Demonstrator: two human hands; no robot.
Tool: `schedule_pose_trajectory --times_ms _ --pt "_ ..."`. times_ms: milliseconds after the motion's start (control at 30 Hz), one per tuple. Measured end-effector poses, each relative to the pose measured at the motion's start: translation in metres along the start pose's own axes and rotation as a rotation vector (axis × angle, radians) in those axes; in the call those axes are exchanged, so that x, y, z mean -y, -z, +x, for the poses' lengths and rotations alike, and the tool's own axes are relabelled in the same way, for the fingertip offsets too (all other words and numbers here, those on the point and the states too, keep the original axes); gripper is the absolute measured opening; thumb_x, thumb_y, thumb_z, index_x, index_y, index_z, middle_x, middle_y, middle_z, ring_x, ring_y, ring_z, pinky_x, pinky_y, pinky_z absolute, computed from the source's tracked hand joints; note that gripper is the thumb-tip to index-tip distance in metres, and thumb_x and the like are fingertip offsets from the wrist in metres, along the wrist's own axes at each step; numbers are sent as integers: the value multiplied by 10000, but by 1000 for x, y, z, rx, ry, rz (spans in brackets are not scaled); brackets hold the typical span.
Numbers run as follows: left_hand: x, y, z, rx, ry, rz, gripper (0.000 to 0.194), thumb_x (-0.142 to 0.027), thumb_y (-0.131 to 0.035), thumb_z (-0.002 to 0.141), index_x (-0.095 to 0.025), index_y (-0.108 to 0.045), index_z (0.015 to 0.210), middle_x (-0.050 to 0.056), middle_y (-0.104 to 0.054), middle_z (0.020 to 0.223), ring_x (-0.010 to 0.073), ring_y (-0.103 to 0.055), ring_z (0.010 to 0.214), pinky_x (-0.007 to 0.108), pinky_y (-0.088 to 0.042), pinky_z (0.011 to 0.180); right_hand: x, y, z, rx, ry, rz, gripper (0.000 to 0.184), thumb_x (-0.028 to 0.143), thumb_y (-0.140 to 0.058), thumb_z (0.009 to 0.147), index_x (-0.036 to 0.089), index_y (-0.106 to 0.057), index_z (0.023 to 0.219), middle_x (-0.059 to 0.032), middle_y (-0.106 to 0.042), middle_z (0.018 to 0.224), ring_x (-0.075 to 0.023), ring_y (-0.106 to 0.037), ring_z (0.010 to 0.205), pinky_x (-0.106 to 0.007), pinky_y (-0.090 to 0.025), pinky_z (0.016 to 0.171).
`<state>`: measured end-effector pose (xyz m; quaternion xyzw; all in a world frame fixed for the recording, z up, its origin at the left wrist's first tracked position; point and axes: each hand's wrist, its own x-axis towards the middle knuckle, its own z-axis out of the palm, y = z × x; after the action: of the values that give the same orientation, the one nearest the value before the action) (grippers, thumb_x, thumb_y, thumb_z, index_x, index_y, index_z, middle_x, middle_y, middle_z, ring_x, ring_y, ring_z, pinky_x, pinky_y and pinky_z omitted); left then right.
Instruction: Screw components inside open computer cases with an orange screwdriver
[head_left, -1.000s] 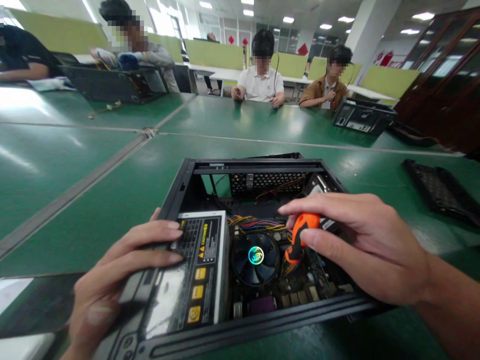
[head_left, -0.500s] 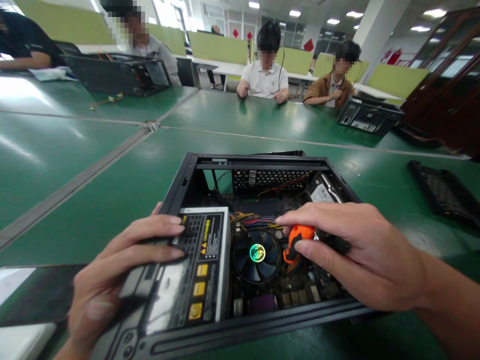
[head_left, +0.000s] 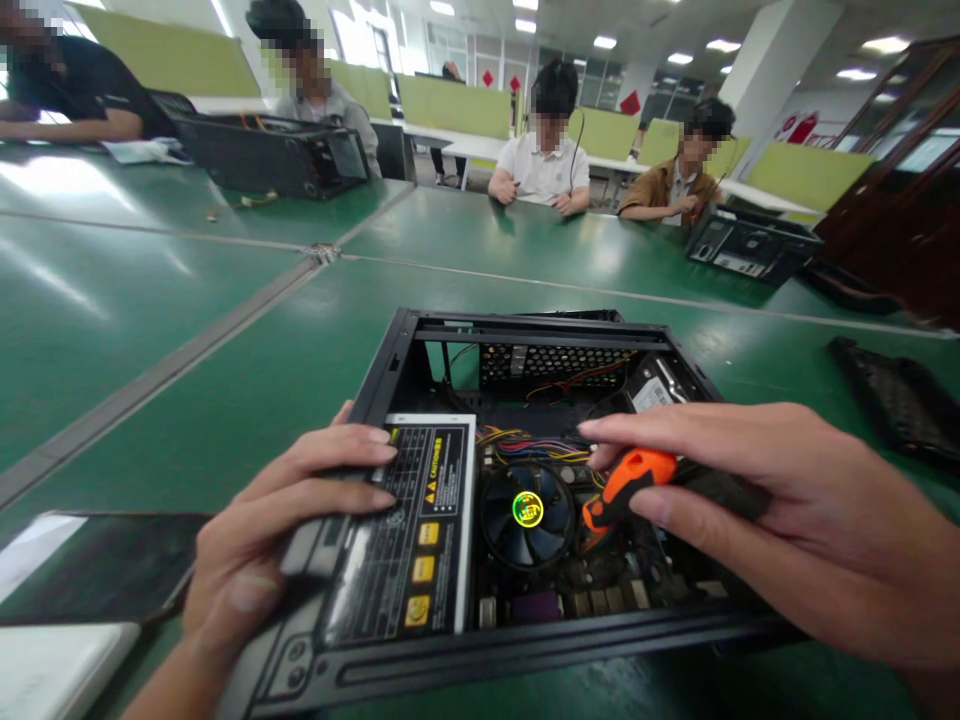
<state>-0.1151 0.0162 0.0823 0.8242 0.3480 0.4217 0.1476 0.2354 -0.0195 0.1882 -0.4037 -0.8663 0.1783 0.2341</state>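
Observation:
An open computer case (head_left: 570,640) lies on the table in front of me. My left hand (head_left: 277,530) grips its left edge, with two fingers flat on the labelled power supply (head_left: 409,530) inside. My right hand (head_left: 757,510) holds an orange and black screwdriver (head_left: 630,485) between thumb and fingers, over the inside of the case. The screwdriver's handle is tilted; its tip cannot be made out. Left of the screwdriver is the round cooling fan (head_left: 528,512) with a shiny centre sticker. Coloured cables (head_left: 532,443) run behind the fan, and a metal drive (head_left: 656,385) sits at the far right.
A black panel (head_left: 900,400) lies on the green table (head_left: 247,390) to the right. At left are a dark flat object (head_left: 97,560) and a white object (head_left: 60,665). Several people sit across the table, with other computer cases (head_left: 270,155) near them.
The view has shifted slightly, so the scene sits further right. My right hand and the screwdriver have moved a little right of the fan, and its handle leans more. My left hand keeps its hold.

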Motion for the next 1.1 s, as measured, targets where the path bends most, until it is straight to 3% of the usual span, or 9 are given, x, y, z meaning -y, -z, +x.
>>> schedule_pose_trajectory --times_ms 100,200,333,433,667,867,1000,1100 --pt "-3 -1 -1 11 12 -80 373 -176 -506 747 -293 -708 1038 -40 -651 1256 211 -587 1195 487 -304 1200 14 -4 8 -60 8 30 371 219 -591 970 279 -588 1336 10 -716 1262 -166 -703 1061 -239 -576 884" --pt "-4 -2 -2 -4 34 -91 351 -185 -532 763 -298 -713 1041 -29 -654 1249 228 -586 1194 497 -312 1195 22 -14 18 6 65 70 358 177 -560 970 207 -595 1325 -1 -724 1230 -138 -689 1067 -200 -550 932" --pt "-4 -3 -3 3 44 -118 250 -325 -533 880 -293 -726 1036 12 -664 1241 256 -589 1186 509 -309 1199 20 -26 27 48 71 101 339 138 -535 971 148 -603 1304 -12 -720 1213 -103 -667 1068 -169 -492 994" --pt "-5 -3 0 10 35 -160 405 -508 -402 976 -286 -734 1043 36 -673 1225 267 -589 1176 505 -301 1209 18 -29 27 66 47 110 331 136 -531 975 145 -606 1297 -11 -717 1199 -82 -660 1050 -141 -477 971" --pt "-2 -5 5 -6 -39 -227 448 -575 -394 952 -320 -739 1078 19 -681 1219 264 -588 1153 436 -350 1185 15 -36 28 58 92 93 330 136 -545 976 95 -616 1296 -33 -723 1192 -88 -649 1074 -137 -433 1005" --pt "2 -4 4 23 -79 -231 434 -526 -381 965 -306 -721 1119 29 -657 1249 269 -562 1185 428 -328 1191 14 -44 32 1 224 33 324 281 -631 970 92 -670 1230 -54 -751 982 -152 -675 840 -240 -538 793" --pt "2 -3 5 22 -101 -239 420 -498 -392 963 -282 -715 1123 37 -652 1258 270 -555 1189 424 -338 1177 22 -27 33 173 138 41 370 166 -508 1006 160 -576 1370 -22 -703 1251 -115 -645 1119 -194 -471 1005" --pt "5 -2 6 25 -122 -237 421 -484 -394 964 -265 -713 1128 51 -651 1264 277 -560 1182 437 -346 1169 20 -13 36 103 62 -44 378 186 -503 1005 210 -577 1374 14 -672 1343 -107 -621 1203 -201 -435 1068"
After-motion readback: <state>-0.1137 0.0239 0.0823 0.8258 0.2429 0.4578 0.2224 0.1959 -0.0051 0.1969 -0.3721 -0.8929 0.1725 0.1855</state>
